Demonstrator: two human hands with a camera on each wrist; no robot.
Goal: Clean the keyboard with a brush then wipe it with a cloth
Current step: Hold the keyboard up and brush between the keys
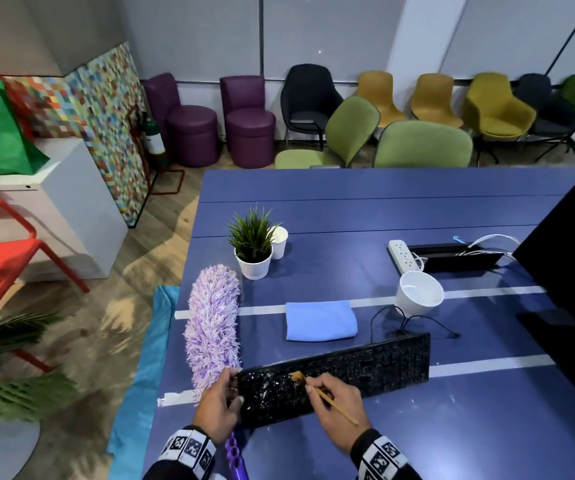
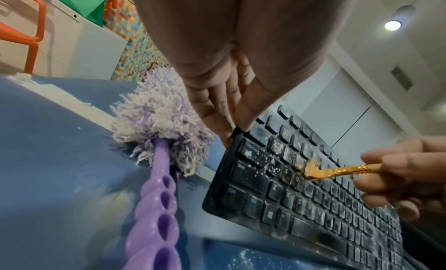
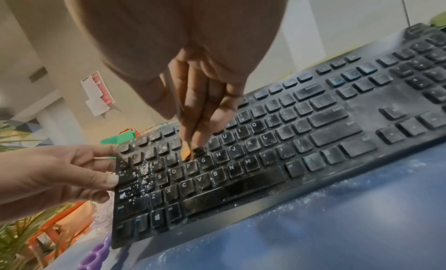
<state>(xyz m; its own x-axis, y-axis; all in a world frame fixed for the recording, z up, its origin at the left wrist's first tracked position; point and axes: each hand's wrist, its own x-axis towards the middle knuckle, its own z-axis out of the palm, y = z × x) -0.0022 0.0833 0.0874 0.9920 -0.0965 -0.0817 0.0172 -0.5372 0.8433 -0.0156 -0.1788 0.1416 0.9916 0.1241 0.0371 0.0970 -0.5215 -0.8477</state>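
A black keyboard (image 1: 365,368) (image 2: 313,194) (image 3: 277,140) lies on the blue table, with white dust and crumbs on its left keys. My left hand (image 1: 218,403) (image 3: 60,176) grips the keyboard's left end, thumb on top and fingers (image 2: 217,110) behind the edge. My right hand (image 1: 338,407) (image 2: 405,175) pinches a thin wooden brush (image 1: 334,403). Its orange bristles (image 1: 297,376) (image 2: 311,168) (image 3: 186,152) touch the keys near the D and F row. A folded blue cloth (image 1: 320,320) lies behind the keyboard.
A purple fluffy duster (image 1: 213,327) (image 2: 156,117) lies left of the keyboard, handle (image 2: 156,217) toward me. Behind stand a potted plant (image 1: 253,244), paper cup (image 1: 279,241), white bowl (image 1: 417,294), power strip (image 1: 404,254) and a black monitor (image 1: 570,258) at right. The table edge (image 1: 165,358) runs along the left.
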